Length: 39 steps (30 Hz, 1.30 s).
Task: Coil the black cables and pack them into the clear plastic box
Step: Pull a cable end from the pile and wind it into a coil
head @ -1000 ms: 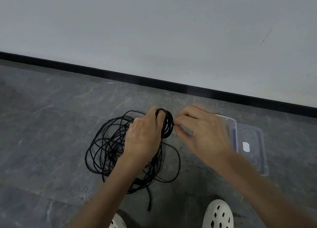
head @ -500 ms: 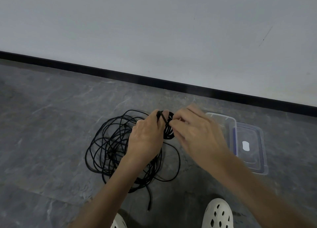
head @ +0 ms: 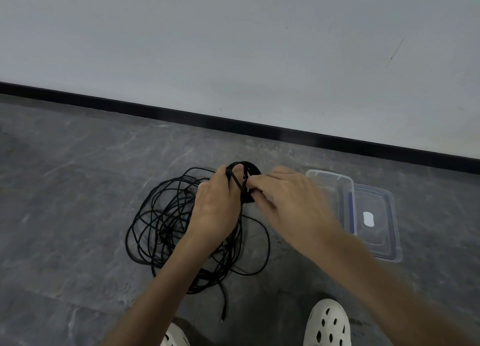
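Observation:
A loose tangle of black cables (head: 161,223) lies on the grey floor in front of me. Above it my left hand (head: 215,210) grips a small tight coil of black cable (head: 248,169), fingers curled round its left side. My right hand (head: 288,202) meets it from the right and pinches a strand of the coil between thumb and fingertips. One cable end with a plug (head: 224,317) trails toward my feet. The clear plastic box (head: 330,179) stands open on the floor just right of my right hand, partly hidden by it.
The box's clear lid (head: 376,223) with a blue seal lies flat on the floor against the box's right side. My two white perforated clogs (head: 327,322) show at the bottom edge. A white wall with a black skirting strip (head: 181,114) runs behind.
My right hand has slid left to the coil and closed its fingertips on a strand. The coil in my left hand has risen slightly.

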{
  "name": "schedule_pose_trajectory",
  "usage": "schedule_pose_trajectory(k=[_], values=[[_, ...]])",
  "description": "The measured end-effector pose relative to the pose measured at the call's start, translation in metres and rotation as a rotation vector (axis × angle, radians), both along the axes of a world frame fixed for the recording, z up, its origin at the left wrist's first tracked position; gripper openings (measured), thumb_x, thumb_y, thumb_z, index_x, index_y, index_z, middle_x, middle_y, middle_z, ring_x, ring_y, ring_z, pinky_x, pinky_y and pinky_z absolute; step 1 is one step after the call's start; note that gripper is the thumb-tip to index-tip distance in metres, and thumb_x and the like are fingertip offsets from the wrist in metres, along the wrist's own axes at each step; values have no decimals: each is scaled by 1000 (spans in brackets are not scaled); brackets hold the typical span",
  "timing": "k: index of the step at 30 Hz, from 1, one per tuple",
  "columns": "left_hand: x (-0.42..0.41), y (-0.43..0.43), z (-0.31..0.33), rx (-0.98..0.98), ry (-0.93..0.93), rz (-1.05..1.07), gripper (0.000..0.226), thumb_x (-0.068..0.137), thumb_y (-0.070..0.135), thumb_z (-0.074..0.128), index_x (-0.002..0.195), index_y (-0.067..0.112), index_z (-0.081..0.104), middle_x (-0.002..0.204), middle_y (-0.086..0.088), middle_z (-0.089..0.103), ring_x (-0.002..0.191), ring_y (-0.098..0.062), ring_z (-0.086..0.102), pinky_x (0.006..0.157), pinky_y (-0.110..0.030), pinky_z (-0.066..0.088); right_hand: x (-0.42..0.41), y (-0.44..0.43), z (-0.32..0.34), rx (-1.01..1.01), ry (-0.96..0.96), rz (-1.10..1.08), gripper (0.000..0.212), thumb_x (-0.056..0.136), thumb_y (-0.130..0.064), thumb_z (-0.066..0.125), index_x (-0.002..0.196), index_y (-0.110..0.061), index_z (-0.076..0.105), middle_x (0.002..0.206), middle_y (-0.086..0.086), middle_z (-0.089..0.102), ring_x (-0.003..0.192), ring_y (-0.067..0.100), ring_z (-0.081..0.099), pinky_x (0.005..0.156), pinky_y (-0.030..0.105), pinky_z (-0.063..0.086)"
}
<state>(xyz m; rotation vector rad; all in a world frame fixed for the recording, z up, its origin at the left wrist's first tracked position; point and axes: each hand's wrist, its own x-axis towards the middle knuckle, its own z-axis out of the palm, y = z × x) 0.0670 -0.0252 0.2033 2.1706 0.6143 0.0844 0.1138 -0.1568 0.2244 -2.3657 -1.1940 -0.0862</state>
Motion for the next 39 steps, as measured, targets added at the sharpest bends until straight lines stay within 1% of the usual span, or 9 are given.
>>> schedule_pose_trajectory(k=[5, 15, 18, 22, 26, 29, 32, 36, 39], values=[[1, 2, 0, 17, -13, -15, 43, 102, 45, 29, 87, 15, 54, 72, 1, 58, 67, -13, 53, 53, -20, 34, 2, -7, 8, 44, 258, -24, 18, 88, -13, 64, 100, -22, 75, 95, -6, 68, 93, 11, 55, 82, 13, 39], [3, 3, -3, 64, -26, -155, 31, 103, 38, 34, 83, 20, 48, 72, 7, 58, 59, -3, 54, 53, -10, 38, 9, -16, 15, 48, 334, 33, 35, 76, -54, 65, 93, -26, 77, 91, -10, 70, 85, 7, 59, 82, 14, 39], [3, 1, -3, -41, -34, -119, 40, 102, 42, 34, 78, 16, 53, 71, -1, 63, 59, -9, 56, 53, -14, 39, 5, -13, 13, 28, 249, 46, 21, 84, -41, 67, 83, -22, 77, 77, -8, 72, 73, 9, 61, 76, 9, 38], [1, -2, 2, -13, -79, -85, 37, 103, 36, 36, 71, 21, 47, 57, 6, 48, 50, -9, 46, 47, -19, 34, -1, -12, 10, 60, 170, -45, 6, 89, -18, 65, 89, -15, 70, 71, -2, 69, 70, 15, 61, 62, 37, 53], [-1, -6, 6, 91, -92, -120, 38, 103, 30, 36, 66, 26, 38, 58, 9, 41, 50, -10, 38, 51, -21, 30, 2, -10, 3, 0, 50, -96, 10, 89, -12, 63, 83, -10, 71, 65, 6, 65, 63, 22, 59, 54, 44, 52], [0, -7, 6, 29, -91, -87, 39, 103, 34, 36, 68, 20, 44, 56, 6, 46, 48, -9, 45, 49, -17, 35, 3, -5, -3, -29, 46, -58, 12, 84, -8, 69, 73, -9, 71, 63, 5, 64, 62, 22, 58, 53, 40, 52], [0, -9, 9, -45, -122, -104, 34, 102, 30, 38, 72, 17, 49, 56, 5, 51, 47, -1, 49, 45, -14, 37, 6, -1, -7, -14, 37, -42, 11, 73, -4, 79, 71, -14, 75, 77, 1, 66, 77, 18, 52, 63, 18, 44], [0, 0, 11, -163, -145, -96, 40, 104, 31, 37, 68, 18, 50, 50, 13, 53, 47, -3, 47, 47, -16, 34, 11, -11, 14, 215, 454, -148, 30, 79, -23, 75, 108, -30, 68, 108, -9, 56, 102, 6, 48, 85, 14, 38], [0, 3, 15, -257, -135, -107, 51, 103, 40, 35, 85, 0, 61, 78, -9, 66, 72, -22, 59, 70, -31, 47, 23, -19, 24, 427, 840, -232, 33, 89, -20, 64, 118, -33, 58, 113, -12, 61, 107, 2, 56, 91, 23, 45]])
